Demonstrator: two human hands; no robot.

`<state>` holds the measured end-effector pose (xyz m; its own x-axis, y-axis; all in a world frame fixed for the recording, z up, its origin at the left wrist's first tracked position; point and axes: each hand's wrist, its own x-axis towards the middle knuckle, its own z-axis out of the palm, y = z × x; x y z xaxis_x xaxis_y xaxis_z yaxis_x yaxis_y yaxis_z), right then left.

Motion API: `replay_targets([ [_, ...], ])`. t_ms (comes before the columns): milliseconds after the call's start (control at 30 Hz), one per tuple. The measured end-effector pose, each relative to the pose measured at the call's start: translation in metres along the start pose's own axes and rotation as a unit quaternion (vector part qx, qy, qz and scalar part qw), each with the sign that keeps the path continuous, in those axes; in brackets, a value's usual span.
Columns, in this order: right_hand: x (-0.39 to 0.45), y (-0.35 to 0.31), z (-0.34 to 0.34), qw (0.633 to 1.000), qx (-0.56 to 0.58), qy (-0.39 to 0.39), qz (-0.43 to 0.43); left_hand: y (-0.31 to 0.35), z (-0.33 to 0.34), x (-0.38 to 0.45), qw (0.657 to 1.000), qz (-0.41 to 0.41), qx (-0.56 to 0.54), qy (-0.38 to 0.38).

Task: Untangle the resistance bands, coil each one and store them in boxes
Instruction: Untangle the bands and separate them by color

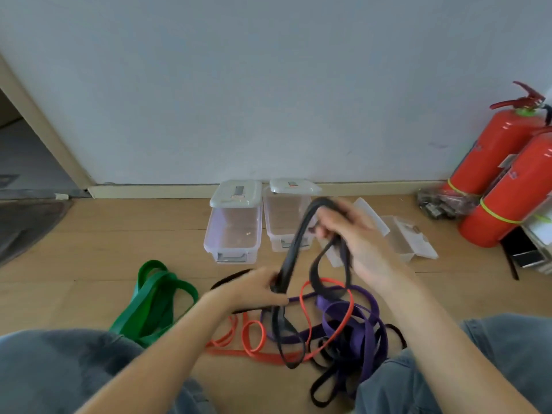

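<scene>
A black resistance band (294,249) is stretched between my hands above the floor. My left hand (254,289) grips its lower part, and my right hand (349,234) holds its raised top loop. The rest of the black band hangs into a tangle of a purple band (352,327) and an orange band (257,348) on the floor between my knees. A green band (155,297) lies apart on the left. Two clear plastic boxes, the left box (231,234) and the right box (283,222), stand open by the wall with their lids tipped back.
A third clear box (409,243) lies tipped to the right of my right hand. Two red fire extinguishers (504,174) stand at the far right with dark items beside them. A doorway and dark mat (27,228) are at the left. My knees frame the bottom.
</scene>
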<state>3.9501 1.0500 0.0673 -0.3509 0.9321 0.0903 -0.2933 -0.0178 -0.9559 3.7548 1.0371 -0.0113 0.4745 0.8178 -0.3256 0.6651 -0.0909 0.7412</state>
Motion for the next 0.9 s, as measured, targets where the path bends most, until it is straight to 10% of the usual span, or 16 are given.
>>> replay_targets([
  [67,0.002,0.0,-0.011,0.993,0.072,0.076,-0.045,-0.015,0.018,0.0,0.999,-0.038,-0.025,0.006],
  [167,-0.001,0.02,-0.03,0.98,-0.111,0.165,-0.006,-0.022,0.0,-0.002,0.994,-0.076,-0.013,0.074],
  [300,-0.012,0.057,-0.049,0.856,-0.462,-0.002,0.233,0.017,-0.066,-0.017,0.922,-0.056,-0.318,0.216],
  [500,-0.014,0.093,0.014,0.93,-0.276,-0.161,0.182,0.096,-0.074,-0.025,0.913,0.016,-0.381,0.144],
  [667,-0.011,0.117,0.053,0.935,-0.272,-0.183,0.133,0.114,-0.09,-0.033,0.829,0.055,-0.531,0.169],
  [900,0.005,0.119,0.058,0.968,-0.204,0.067,0.132,0.111,-0.096,-0.037,0.707,0.04,-0.683,0.181],
])
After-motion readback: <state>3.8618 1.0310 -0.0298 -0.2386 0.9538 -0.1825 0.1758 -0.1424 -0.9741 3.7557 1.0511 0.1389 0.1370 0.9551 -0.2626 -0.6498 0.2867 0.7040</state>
